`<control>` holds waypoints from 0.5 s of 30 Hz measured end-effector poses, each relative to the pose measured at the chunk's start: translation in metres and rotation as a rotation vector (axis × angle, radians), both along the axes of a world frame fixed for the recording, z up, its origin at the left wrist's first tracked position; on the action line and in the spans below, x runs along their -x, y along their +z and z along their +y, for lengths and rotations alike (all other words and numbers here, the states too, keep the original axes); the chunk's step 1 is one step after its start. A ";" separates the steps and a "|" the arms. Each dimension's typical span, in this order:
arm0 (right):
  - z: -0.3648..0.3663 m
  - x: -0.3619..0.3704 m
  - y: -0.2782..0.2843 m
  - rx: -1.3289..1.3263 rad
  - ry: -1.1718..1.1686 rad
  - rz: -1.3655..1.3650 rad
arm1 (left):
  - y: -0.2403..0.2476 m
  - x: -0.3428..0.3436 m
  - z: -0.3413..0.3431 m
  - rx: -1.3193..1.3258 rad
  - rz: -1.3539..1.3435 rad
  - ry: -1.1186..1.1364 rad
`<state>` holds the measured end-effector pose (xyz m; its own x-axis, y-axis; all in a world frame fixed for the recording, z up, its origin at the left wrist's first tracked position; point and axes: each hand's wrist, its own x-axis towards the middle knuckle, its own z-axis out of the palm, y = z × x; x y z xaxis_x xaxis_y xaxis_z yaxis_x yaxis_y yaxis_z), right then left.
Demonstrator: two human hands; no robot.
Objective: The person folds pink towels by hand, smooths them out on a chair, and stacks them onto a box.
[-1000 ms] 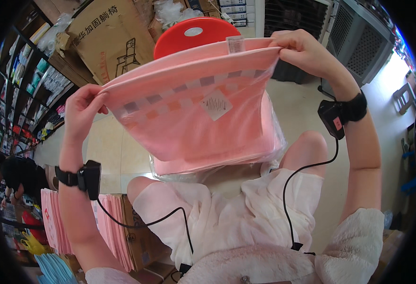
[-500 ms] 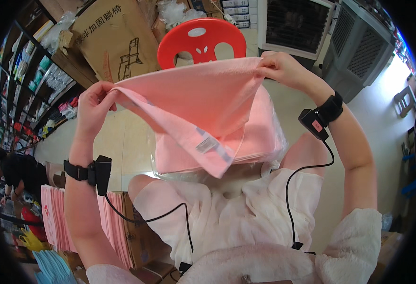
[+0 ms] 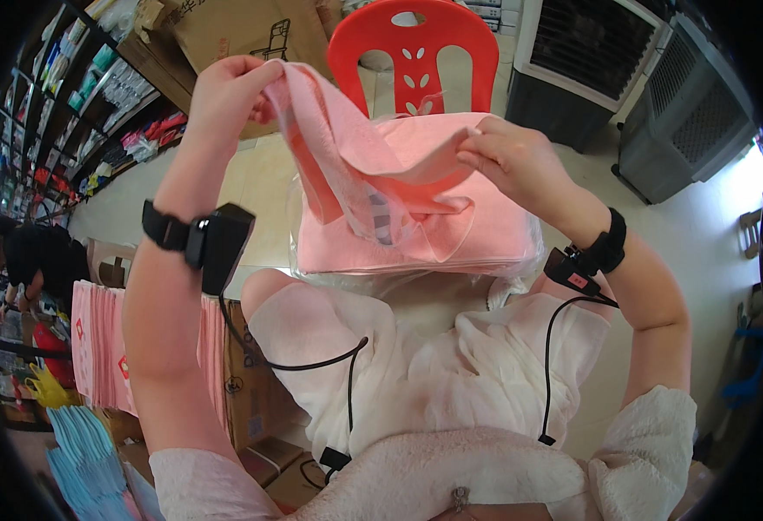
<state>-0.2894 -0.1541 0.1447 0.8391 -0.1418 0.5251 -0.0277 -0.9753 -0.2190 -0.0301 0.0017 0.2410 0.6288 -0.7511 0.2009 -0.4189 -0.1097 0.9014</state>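
Pink, grey-patterned cloth [image 3: 334,130] hangs in soft, twisted folds between two hands [image 3: 230,94] [image 3: 520,159] pinching its edges.

The left hand [image 3: 230,94] and right hand [image 3: 520,161] grip a pink cloth [image 3: 360,165].

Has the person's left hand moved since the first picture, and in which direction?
Yes, up and rightward: against the large cardboard carton, the left hand was at its lower left; now it overlaps the carton in view.
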 end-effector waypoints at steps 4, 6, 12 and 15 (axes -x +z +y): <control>0.008 -0.002 0.031 -0.017 -0.024 -0.370 | -0.007 -0.003 -0.020 -0.011 0.079 0.015; 0.018 -0.003 0.046 -0.094 -0.142 -0.400 | -0.010 -0.011 -0.024 0.007 0.101 0.020; -0.059 -0.021 0.006 -0.128 -0.389 0.011 | -0.052 -0.054 -0.052 -0.210 0.019 0.255; -0.082 -0.040 -0.003 -0.562 -0.432 0.046 | -0.078 -0.070 -0.059 -0.253 0.072 0.305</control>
